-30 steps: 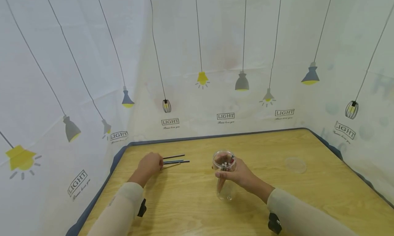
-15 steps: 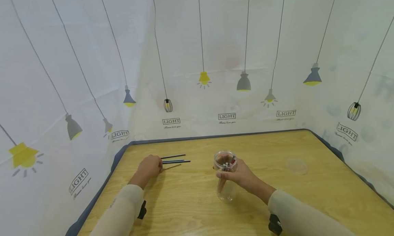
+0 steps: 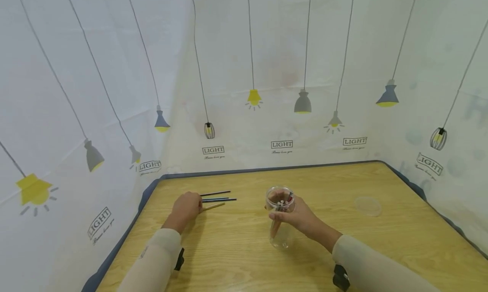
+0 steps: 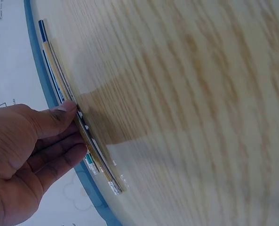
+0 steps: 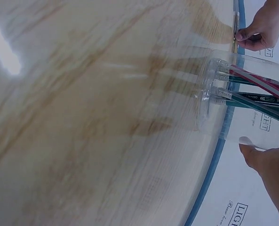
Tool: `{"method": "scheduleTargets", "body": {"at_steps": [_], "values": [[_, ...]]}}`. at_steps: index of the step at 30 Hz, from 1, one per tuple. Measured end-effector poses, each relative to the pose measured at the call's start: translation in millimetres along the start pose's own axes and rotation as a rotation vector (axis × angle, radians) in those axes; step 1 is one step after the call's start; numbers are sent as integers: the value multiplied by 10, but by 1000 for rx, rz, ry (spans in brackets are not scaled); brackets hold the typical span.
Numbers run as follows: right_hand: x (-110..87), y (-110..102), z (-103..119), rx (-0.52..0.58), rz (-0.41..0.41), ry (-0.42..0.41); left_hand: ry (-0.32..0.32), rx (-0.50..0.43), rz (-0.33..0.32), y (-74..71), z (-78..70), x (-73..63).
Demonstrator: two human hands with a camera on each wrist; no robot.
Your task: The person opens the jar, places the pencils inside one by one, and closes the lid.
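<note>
My left hand (image 3: 186, 209) is at the left of the table, its thumb and fingertips pinching a yellow pencil (image 4: 54, 61). Several dark and blue pencils (image 3: 219, 199) lie beside it on the wood, partly hidden behind the fingers. In the middle, my right hand (image 3: 299, 218) grips a clear jar (image 3: 280, 239) from its right side, thumb across the front. The jar is upright and uncapped, with several pencils (image 5: 261, 109) leaning inside. Green and red ones show in the right wrist view, white ends towards the jar's bottom.
A clear round lid (image 3: 368, 206) lies flat to the right of the jar. The wooden table (image 3: 236, 258) has a blue border (image 3: 267, 170) along its back and sides. White sheeting (image 3: 244, 50) printed with hanging lamps closes off the back and both sides.
The head view has shifted slightly. The left hand stays among the pencils, with the yellow pencil's far end a little differently placed; the right hand and jar have barely moved.
</note>
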State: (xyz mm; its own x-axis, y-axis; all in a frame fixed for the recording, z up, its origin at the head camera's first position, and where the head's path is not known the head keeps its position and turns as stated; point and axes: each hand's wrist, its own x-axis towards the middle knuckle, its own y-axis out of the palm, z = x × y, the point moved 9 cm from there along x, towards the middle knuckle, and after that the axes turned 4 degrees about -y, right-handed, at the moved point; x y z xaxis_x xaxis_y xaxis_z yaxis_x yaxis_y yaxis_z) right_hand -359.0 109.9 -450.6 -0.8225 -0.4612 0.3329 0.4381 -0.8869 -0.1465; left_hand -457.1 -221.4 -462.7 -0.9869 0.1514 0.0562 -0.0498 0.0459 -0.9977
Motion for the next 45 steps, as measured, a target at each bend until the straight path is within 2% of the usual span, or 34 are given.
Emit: {"method": "scheduleTargets", "body": {"at_steps": [10,15,19,22,29,35,40,45], "values": [[11,-21,17,16,-2,-12,37,4,-15,-39,4,28],[1,-30,11,6,-4,-5,62,-68,0,-43,31,28],[-5,-25,0,-7,-7,7,46,-133,36,-39,59,-4],[-6,-21,-10,-8,-8,15,47,-166,37,-67,44,-19],[4,-7,-3,23,-2,-4,91,-167,-17,-309,-91,-14],[7,0,-11,33,5,-5,93,-252,-13,-519,-175,-17],[10,-2,-26,28,3,-2,81,-381,-27,-699,-221,-9],[15,-1,-4,34,7,-12,65,-619,-38,-902,-288,0]]}}
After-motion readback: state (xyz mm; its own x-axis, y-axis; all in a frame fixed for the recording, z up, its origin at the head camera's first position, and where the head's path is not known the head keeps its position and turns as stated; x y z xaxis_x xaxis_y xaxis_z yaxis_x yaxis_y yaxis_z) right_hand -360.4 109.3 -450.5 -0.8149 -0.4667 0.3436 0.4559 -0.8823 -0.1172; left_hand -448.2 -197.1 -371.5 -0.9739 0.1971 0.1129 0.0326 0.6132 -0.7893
